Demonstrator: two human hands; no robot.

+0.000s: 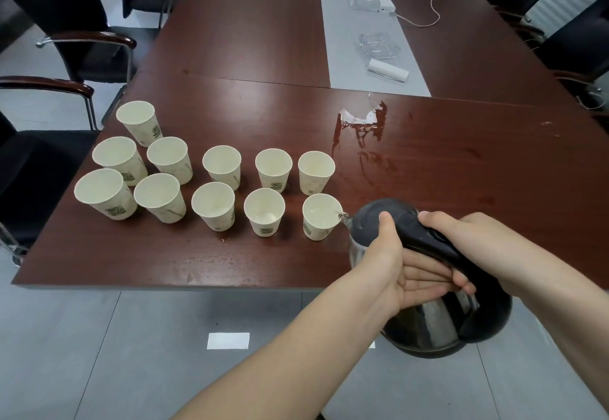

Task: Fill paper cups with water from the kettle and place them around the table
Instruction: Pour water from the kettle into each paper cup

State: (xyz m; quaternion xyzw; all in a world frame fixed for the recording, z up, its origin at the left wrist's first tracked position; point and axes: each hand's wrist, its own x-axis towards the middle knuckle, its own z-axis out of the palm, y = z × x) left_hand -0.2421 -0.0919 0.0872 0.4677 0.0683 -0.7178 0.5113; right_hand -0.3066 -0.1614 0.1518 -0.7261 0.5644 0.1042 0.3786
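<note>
My right hand wraps round the handle of the kettle, which tips toward 10 o'clock with its spout at the rim of the nearest cup on the desk. My left hand braces it, thumb on the lid, fingers straight along its side.
</note>
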